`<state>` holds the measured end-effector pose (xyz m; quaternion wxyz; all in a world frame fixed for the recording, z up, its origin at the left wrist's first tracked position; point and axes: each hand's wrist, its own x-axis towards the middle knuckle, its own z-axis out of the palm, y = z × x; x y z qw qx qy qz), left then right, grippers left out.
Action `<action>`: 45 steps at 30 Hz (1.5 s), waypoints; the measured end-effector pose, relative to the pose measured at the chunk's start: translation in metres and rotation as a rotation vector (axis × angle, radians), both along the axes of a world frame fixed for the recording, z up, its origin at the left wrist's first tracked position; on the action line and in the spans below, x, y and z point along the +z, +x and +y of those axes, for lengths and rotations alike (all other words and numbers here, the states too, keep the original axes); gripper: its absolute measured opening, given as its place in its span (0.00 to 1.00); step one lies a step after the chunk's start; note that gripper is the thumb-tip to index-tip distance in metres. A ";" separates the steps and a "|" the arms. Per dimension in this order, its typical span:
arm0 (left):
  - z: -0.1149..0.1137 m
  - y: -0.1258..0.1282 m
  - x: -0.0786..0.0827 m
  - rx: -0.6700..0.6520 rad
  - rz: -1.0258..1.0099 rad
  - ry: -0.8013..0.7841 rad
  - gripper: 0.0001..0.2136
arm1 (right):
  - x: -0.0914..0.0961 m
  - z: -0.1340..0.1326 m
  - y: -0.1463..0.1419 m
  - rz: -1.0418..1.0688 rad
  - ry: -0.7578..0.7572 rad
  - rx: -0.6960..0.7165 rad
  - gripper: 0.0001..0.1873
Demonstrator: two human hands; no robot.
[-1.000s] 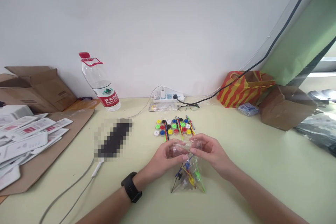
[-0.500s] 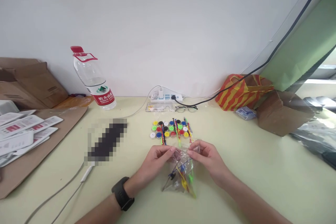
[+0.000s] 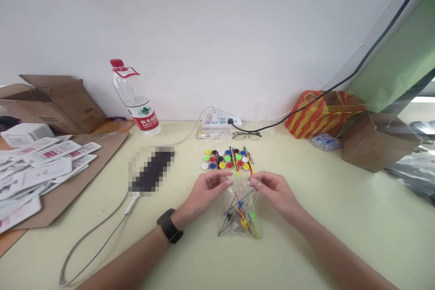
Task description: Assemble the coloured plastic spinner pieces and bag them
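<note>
Over the surface (image 3: 217,267), at the top of the clear bag (image 3: 244,189), the left hand (image 3: 209,190) and right hand (image 3: 275,189) each pinch an upper corner — seemingly to keep the film taut, its coloured pieces (image 3: 244,223) hanging low. Just beyond the bag, coloured discs (image 3: 222,166) sit in rows under stick bundles (image 3: 233,158), perhaps for easy counting. Well left of the bag, the bottle (image 3: 136,99) reads 农夫山 and NONGFU — the white cards' (image 3: 50,171) print is too small to read.
</note>
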<state>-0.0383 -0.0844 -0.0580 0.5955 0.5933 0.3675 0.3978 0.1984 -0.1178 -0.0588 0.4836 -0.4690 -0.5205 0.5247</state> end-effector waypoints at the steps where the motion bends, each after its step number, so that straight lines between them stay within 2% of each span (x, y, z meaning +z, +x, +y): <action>1: 0.001 -0.001 -0.001 0.005 -0.015 -0.012 0.15 | -0.001 0.002 0.003 -0.003 0.007 0.005 0.16; 4: 0.003 -0.001 -0.004 0.026 -0.023 -0.041 0.14 | -0.007 0.007 0.009 0.004 0.015 0.045 0.17; 9: 0.004 -0.002 -0.006 0.044 -0.017 -0.053 0.12 | -0.014 0.008 0.010 0.044 -0.005 0.046 0.12; 12: 0.004 -0.001 -0.004 0.072 -0.084 -0.091 0.12 | -0.014 0.006 0.009 0.097 -0.004 0.057 0.11; 15: 0.003 0.000 -0.002 0.046 -0.184 -0.159 0.19 | -0.012 0.005 0.009 0.176 0.025 0.085 0.12; 17: 0.003 0.001 -0.001 0.024 -0.145 -0.171 0.21 | -0.011 0.004 0.008 0.193 0.060 0.102 0.15; 21: 0.000 0.003 -0.002 0.014 -0.009 -0.109 0.18 | -0.011 0.004 0.005 0.062 0.115 0.071 0.15; 28: -0.001 0.005 -0.003 0.021 -0.009 -0.080 0.16 | -0.013 0.004 0.003 -0.027 0.140 0.041 0.18; 32: -0.002 0.004 -0.004 -0.047 0.003 -0.064 0.14 | -0.009 -0.001 -0.001 -0.025 0.159 0.045 0.18; 40: -0.008 0.004 0.002 -0.151 0.064 -0.026 0.13 | -0.008 -0.004 -0.006 -0.147 0.088 0.207 0.20; 45: -0.008 0.004 0.002 -0.140 0.071 -0.040 0.14 | -0.010 -0.004 -0.005 -0.149 0.102 0.210 0.19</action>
